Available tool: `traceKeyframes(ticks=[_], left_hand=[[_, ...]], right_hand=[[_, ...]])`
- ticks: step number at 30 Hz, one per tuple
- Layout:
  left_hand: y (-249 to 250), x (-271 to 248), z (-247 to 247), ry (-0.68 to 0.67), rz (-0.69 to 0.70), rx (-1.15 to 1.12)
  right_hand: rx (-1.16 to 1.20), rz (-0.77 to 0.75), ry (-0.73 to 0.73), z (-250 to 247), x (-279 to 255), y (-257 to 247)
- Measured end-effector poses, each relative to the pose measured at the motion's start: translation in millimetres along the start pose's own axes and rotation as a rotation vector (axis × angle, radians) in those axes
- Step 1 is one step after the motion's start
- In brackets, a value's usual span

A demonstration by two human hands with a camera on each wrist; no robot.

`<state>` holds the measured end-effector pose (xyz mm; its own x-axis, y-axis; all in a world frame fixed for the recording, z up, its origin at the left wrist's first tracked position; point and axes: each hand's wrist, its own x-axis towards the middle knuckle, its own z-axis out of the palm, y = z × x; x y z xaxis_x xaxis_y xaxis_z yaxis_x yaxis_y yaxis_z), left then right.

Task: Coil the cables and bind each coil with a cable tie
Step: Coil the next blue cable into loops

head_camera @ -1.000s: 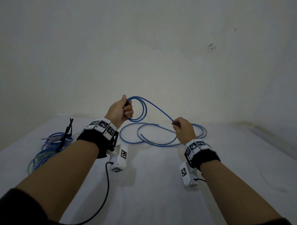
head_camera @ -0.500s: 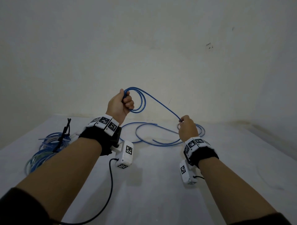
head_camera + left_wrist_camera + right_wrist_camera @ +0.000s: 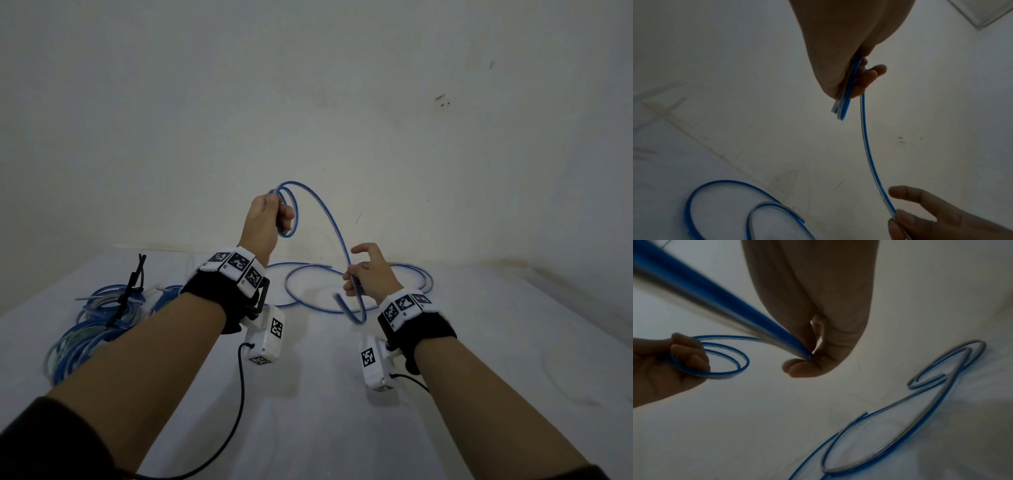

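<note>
A thin blue cable [image 3: 329, 219] arcs through the air between my two hands. My left hand [image 3: 270, 212] is raised and grips a small coil of it [image 3: 723, 356], a couple of loops hanging from the curled fingers [image 3: 865, 81]. Lower and to the right, my right hand [image 3: 363, 274] pinches the cable [image 3: 871, 162] between thumb and forefinger [image 3: 801, 366], with the other fingers spread. Below that pinch the cable sags in a short bend and runs to loose loops [image 3: 308, 281] lying on the white table [image 3: 308, 428].
Bundles of blue cable [image 3: 99, 322] lie at the table's left, one with a black cable tie [image 3: 132, 284] sticking up. Black leads from the wrist cameras trail across the near table. A pale wall stands close behind.
My left hand has risen with its coil. My right hand has slid down along the cable towards me, and a slack bend now hangs below it.
</note>
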<state>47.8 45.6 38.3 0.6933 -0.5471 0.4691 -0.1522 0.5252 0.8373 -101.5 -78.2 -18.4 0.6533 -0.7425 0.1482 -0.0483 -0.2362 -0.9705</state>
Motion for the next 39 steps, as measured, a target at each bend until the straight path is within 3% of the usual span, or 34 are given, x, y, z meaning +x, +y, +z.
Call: traceKeyframes(ticks=[3,6,10,23,26,28,31,34,39], left_hand=[[-6,8,-12,0.098,0.001,-0.004],[-14,9,-19,0.112,-0.03,0.031],[-21,4,-18,0.026,-0.067,0.039],[-33,-21,3,-0.225,-0.057,0.363],[-28,-30,6,-0.378,-0.096,0.416],[-27,-30,7,-0.443,-0.144,0.421],[-27,-28,6,-0.395,-0.24,0.362],[-26,-26,3,-0.34,-0.296,0.343],[-25,-24,1,-0.277,-0.327,0.237]], right_hand=[[0.077,0.01,-0.097,-1,-5,0],[0.294,0.04,-0.21,3,-8,-1],[0.462,0.011,-0.256,9,-16,-5],[0.579,-0.069,-0.258,36,-20,-46],[0.611,-0.049,-0.183,33,-15,-45],[0.545,-0.011,-0.09,30,-12,-40],[0.247,-0.015,0.067,25,-9,-30],[-0.06,-0.162,0.241,20,-2,-18],[-0.499,-0.382,0.135,13,7,2]])
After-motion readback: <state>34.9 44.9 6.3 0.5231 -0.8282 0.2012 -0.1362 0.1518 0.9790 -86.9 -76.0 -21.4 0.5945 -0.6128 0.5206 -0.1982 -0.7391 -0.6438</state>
